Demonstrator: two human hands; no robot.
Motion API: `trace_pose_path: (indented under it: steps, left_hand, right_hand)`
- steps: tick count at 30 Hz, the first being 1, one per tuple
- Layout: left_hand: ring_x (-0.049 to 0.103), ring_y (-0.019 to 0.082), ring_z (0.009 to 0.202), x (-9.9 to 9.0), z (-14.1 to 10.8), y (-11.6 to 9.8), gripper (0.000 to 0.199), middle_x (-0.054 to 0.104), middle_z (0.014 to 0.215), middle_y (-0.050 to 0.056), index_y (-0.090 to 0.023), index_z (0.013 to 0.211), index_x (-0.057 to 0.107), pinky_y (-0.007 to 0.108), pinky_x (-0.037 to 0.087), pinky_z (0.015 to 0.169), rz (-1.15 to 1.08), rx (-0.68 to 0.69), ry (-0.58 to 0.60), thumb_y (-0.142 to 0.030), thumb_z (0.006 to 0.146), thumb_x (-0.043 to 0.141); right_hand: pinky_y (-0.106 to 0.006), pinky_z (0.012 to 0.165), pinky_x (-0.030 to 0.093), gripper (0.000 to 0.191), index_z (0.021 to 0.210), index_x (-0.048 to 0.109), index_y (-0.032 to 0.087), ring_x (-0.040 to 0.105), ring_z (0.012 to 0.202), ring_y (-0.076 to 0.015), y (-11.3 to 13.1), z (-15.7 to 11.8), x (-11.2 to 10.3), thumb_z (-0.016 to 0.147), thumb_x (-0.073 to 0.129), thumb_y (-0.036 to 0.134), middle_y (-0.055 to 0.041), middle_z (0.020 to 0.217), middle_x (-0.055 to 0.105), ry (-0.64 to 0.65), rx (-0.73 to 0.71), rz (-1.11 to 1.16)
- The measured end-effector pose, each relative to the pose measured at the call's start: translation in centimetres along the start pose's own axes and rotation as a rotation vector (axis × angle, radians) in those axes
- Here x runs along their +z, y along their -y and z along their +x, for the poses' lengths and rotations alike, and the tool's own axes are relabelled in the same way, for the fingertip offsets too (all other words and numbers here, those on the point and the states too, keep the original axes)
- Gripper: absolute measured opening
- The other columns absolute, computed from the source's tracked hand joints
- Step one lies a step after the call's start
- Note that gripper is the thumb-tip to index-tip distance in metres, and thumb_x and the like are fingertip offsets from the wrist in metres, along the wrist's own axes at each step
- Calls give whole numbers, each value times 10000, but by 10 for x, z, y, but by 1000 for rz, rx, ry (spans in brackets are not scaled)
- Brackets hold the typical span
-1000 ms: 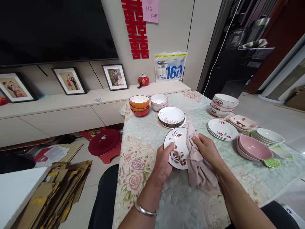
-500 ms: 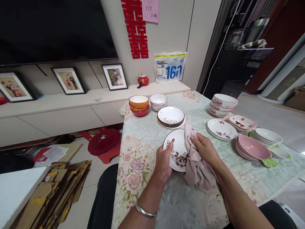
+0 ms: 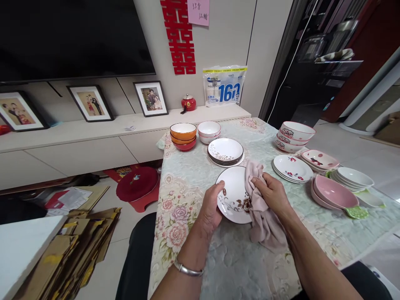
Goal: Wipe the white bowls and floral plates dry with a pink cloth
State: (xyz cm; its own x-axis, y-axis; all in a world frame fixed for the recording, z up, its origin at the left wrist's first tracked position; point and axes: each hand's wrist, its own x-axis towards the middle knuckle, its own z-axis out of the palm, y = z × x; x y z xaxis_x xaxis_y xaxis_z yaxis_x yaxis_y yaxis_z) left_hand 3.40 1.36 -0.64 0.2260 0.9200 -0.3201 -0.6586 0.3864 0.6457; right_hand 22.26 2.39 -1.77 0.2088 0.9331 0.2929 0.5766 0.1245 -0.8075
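So, the left hand [image 3: 213, 207] grips the near-left rim of a flower-patterned plate [image 3: 233, 195], thumb on top, while the right hand [image 3: 272, 192] has a pink cloth [image 3: 261, 210] bunched over the plate's right edge; the plate is just on the near side of the stacked dark-rimmed plates [image 3: 225, 149], above the floral tablecloth [image 3: 184, 189]

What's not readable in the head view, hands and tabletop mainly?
- Left hand, head view: most fingers hidden beneath the white ceramic plate with brown flowers.
- That plate's right rim, head view: covered by the dusty-pink cloth.
- Right hand, head view: fingertips lost in the cloth's folds.
- Pink paper note, head view: top cut off by the frame edge.
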Motion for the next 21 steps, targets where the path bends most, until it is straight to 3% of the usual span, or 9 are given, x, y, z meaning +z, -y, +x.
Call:
trace_pose_path:
  steps: [5,10,15,18,21]
  left_hand:
    - [718,307,801,1,-2,8,499,749,757,130,-67,1018,681,403,550,749,82,-60,-20,-350,627,808]
    - [720,299,814,5,-3,13,546,756,815,131,-83,1048,663,400,555,758,39,110,-95,-410,637,813]
    - [721,306,851,2,-1,6,561,756,891,160,-69,1111,637,423,563,787,-44,199,-217,-417,693,777]
    - [721,305,874,0,0,3,547,750,964,177,-77,1162,620,434,565,807,-84,192,-247,-400,738,743]
    - [720,296,899,0,2,4,491,746,1003,176,-91,1173,617,423,566,818,-92,164,-266,-367,778,709]
  right_hand:
    - [-257,553,268,355,649,383,225,321,573,-122,3,0,-1,856,535,470,66,573,345,34,-61,-114]
    - [-264,553,281,388,635,357,233,350,587,-131,5,2,3,870,485,514,51,600,390,64,-48,-36]
    - [-263,558,301,397,634,369,231,390,591,-139,3,-1,11,876,451,535,39,604,433,221,13,-44]
    - [-264,568,292,399,636,380,227,420,598,-151,4,-5,12,908,417,517,28,596,440,257,30,-210]
    - [-273,593,286,350,685,472,210,458,635,-166,6,-6,9,940,409,440,-6,673,477,177,-34,-478]
